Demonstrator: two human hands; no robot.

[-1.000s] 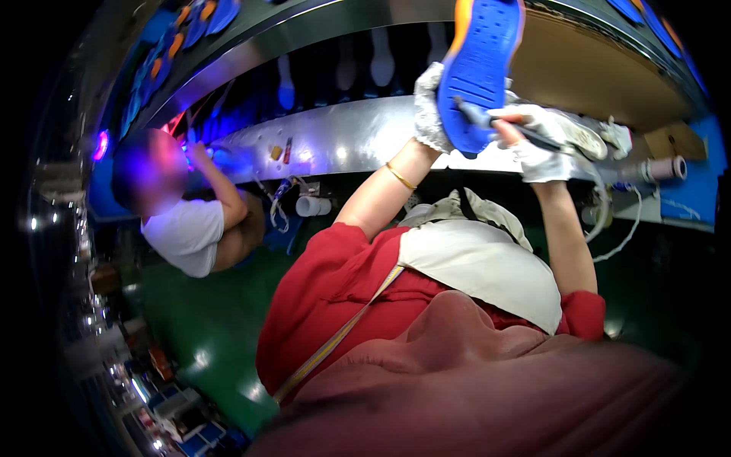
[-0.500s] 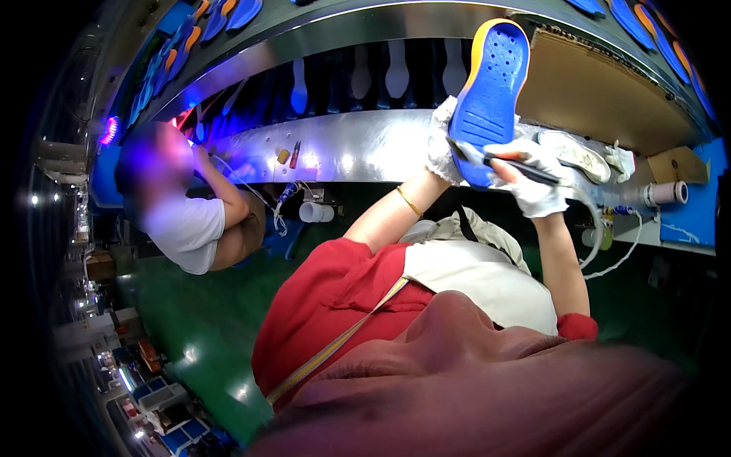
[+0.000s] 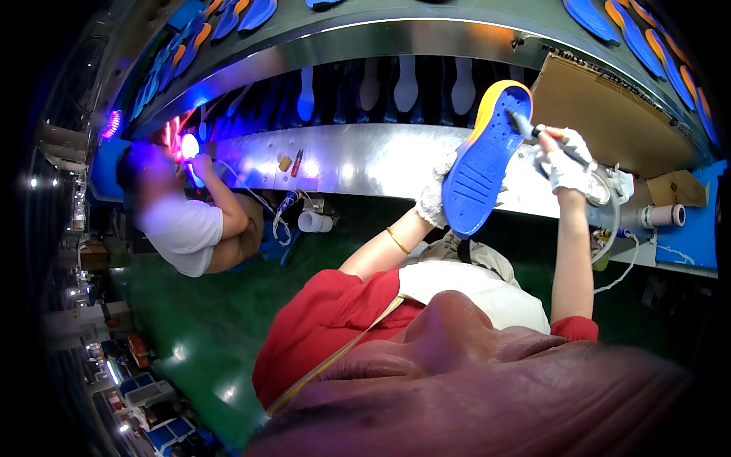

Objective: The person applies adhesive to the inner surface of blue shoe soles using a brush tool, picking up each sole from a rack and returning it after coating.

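My left hand [image 3: 435, 190], in a white glove, grips a blue shoe sole [image 3: 476, 179] with an orange rim by its edge and holds it tilted over the bench's near edge. The sole has small holes at its far end and grooves nearer me. In my gloved right hand [image 3: 567, 161] is a brush [image 3: 522, 124] with a dark handle; its tip meets the sole at the holes. A pale hose [image 3: 615, 217] hangs below that hand. Behind the right hand, a white shoe piece [image 3: 600, 187] lies partly hidden on the bench.
Blue-and-orange soles [image 3: 630, 34] lie on the belt beyond the metal bench [image 3: 350, 152]. Cardboard [image 3: 601, 103] leans at right, near a pale roll [image 3: 665, 216]. Red-handled pliers [image 3: 297, 163] lie left of me. A co-worker [image 3: 183, 228] sits farther left beside a bright lamp.
The sole has come down toward me. My right hand has moved right, and the brush has passed from the sole's grooved near end to its far end with the holes.
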